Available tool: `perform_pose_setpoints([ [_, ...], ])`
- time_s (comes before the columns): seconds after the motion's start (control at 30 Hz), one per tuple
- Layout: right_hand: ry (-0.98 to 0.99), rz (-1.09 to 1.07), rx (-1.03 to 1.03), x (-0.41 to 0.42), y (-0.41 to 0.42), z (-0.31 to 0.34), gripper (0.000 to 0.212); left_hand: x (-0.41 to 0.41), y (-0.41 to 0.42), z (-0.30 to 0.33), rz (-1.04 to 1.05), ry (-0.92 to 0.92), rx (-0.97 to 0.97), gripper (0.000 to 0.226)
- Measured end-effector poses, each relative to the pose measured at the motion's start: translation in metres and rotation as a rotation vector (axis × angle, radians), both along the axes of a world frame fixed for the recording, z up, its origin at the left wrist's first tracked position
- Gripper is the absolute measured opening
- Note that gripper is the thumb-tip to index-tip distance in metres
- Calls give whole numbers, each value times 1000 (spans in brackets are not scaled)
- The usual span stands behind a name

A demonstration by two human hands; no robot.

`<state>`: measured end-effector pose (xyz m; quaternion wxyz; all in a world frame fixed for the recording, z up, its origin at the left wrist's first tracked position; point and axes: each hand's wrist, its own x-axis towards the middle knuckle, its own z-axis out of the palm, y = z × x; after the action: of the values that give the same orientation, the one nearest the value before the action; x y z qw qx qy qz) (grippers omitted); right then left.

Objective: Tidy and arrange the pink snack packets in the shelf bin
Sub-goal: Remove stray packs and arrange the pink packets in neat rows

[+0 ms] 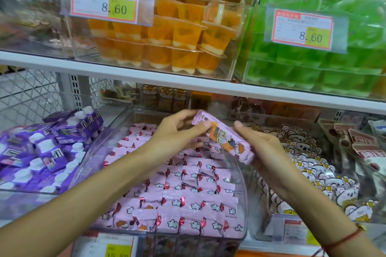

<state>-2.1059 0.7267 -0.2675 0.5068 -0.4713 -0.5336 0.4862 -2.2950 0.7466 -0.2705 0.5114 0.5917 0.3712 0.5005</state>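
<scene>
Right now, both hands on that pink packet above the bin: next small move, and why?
Probably lower the pink packet into the bin and lay it flat in line with the rows of packets. The left hand and right hand hold it by its ends, tilted, above the pile, while the packets below lie flat in rows.

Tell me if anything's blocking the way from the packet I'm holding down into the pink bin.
Nothing visible blocks it. The pink packet, held between the left hand and right hand, hangs right above the open-topped bin, with only the other pink packets lying below.
</scene>
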Motion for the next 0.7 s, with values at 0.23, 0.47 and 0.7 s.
perform_pose_setpoints([
  [0.23, 142, 77, 44, 3, 2, 1, 41, 5, 6, -7, 95, -174, -125, 37],
  [0.47, 13, -332, 197, 8, 21, -5, 20, 13, 44, -12, 49, 525, 184, 24],
  [0.7, -325, -482, 348, 10, 46, -7, 31, 26, 74, -34, -1, 1195, 428, 31],
])
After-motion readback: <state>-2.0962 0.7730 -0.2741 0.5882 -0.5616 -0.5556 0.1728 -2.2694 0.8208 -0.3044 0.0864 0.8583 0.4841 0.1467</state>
